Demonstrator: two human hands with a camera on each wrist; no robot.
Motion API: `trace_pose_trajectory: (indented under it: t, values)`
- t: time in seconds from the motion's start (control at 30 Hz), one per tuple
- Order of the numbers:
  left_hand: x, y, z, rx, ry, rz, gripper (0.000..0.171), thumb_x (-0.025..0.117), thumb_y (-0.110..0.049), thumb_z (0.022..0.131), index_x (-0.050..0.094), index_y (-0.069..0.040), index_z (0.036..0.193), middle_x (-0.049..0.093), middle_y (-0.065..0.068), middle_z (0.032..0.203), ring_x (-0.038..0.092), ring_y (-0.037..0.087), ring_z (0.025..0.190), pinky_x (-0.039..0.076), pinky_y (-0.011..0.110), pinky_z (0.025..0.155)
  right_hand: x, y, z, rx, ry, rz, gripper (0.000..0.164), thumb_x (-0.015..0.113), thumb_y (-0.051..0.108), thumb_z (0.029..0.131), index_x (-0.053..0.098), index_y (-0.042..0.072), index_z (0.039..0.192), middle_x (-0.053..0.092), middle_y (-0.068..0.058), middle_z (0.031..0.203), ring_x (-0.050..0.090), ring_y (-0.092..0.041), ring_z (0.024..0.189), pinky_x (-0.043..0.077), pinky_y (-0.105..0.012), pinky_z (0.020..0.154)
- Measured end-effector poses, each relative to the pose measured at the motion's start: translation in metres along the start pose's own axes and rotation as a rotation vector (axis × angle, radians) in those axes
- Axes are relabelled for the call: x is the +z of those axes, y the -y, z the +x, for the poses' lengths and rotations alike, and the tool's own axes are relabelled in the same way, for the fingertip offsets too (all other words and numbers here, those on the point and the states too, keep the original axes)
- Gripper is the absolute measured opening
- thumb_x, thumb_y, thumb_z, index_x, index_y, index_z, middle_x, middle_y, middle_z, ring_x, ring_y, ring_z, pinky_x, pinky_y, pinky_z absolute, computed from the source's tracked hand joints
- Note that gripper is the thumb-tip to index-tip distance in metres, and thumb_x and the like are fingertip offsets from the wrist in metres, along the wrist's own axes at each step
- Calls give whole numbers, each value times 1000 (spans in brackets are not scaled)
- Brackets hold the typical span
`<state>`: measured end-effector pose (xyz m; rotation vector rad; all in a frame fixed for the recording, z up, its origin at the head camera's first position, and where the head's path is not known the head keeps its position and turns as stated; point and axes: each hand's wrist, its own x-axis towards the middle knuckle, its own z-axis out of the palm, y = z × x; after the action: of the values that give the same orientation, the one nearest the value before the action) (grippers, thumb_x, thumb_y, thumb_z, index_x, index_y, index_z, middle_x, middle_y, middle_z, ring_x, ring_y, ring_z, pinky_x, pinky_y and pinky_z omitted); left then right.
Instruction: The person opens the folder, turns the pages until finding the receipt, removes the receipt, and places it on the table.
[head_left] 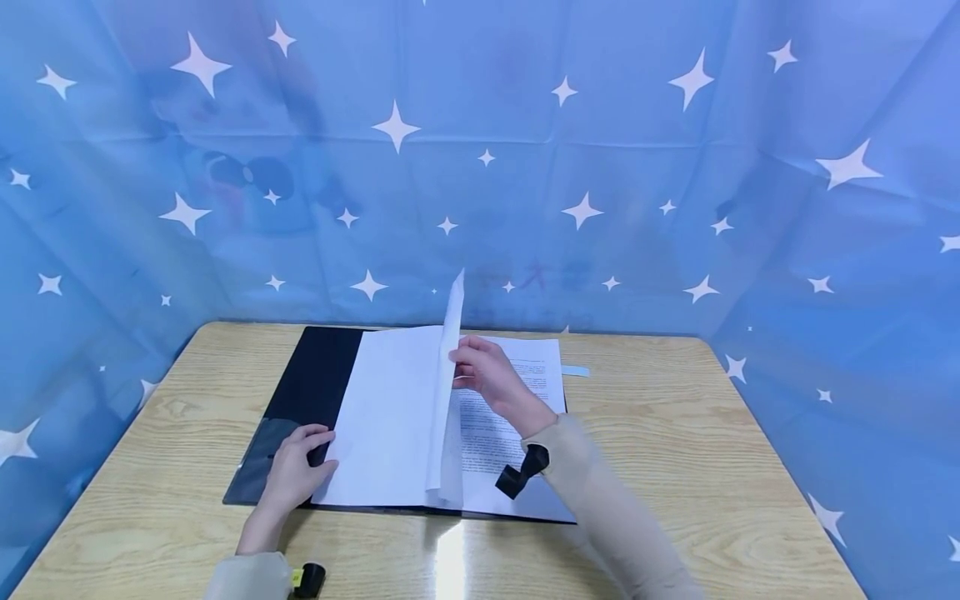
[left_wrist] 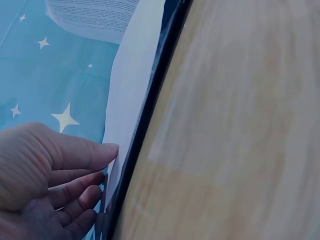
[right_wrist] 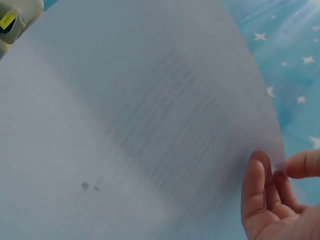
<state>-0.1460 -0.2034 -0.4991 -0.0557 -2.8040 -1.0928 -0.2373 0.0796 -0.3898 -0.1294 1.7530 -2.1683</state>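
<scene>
A black folder (head_left: 318, 367) lies spread on the table with white sheets in it. My right hand (head_left: 491, 375) pinches the outer edge of a raised page (head_left: 444, 400), which stands nearly upright over the middle of the folder. In the right wrist view, faint print shows on this page (right_wrist: 165, 125), and thumb and fingers meet at its edge. My left hand (head_left: 296, 471) rests at the left edge of the blank left page (head_left: 382, 417), thumb and fingers apart. Its thumb touches that page's edge in the left wrist view. A printed page (head_left: 491, 433) lies on the right side.
A pale blue tab (head_left: 576, 371) sticks out past the folder's right edge. The wooden table (head_left: 660, 467) extends to both sides. A blue curtain (head_left: 480, 183) with white stars hangs behind and beside it. Light glares on the table's front.
</scene>
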Motion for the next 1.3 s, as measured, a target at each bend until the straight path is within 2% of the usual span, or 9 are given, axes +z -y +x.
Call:
trace_pose_trajectory:
  t: [0.37,0.63,0.77,0.87,1.0,1.13,1.3]
  values:
    - [0,0,0,23,3,14,34,72,2,73,68,2,106,53,26,118,46,46,110,38,59,87,23,-13,12,12,4,3,5,54,8,89,56,9,85,61,-3,81,58,-15,69,51,-29,68]
    - [-3,-7,-1,42,-20,-15,22,70,1,77,71,0,99,56,26,116,48,47,109,36,60,87,37,-15,18,54,-9,44,14,54,5,88,50,11,75,59,-2,74,58,-15,67,52,-32,70]
    - [-5,-10,0,86,-69,-46,18,68,1,79,72,1,97,59,25,110,54,44,103,40,57,85,42,-19,21,68,-1,44,11,54,5,88,52,10,78,60,-2,74,59,-15,67,52,-31,69]
    - [-7,-15,0,139,-108,-52,18,69,2,79,71,1,97,64,20,104,60,33,91,47,48,77,46,-19,22,69,18,50,10,53,5,88,52,9,79,60,-2,73,58,-14,67,51,-30,68]
    - [-12,-27,1,203,-149,-49,19,69,3,77,71,2,96,67,13,95,58,19,76,49,38,68,51,-23,26,76,8,62,9,53,4,86,53,8,79,61,-2,73,58,-14,66,51,-29,66]
    - [-18,-41,0,245,-173,-68,18,70,5,77,70,2,95,68,9,91,58,16,75,51,38,69,55,-28,30,80,-9,63,8,53,4,85,53,8,78,60,-2,71,58,-13,64,51,-28,64]
    - [-23,-53,0,274,-190,-118,17,69,4,79,70,1,95,69,8,91,62,18,77,52,40,72,59,-30,31,90,-6,48,11,53,4,85,51,10,75,59,-3,70,58,-13,63,50,-26,62]
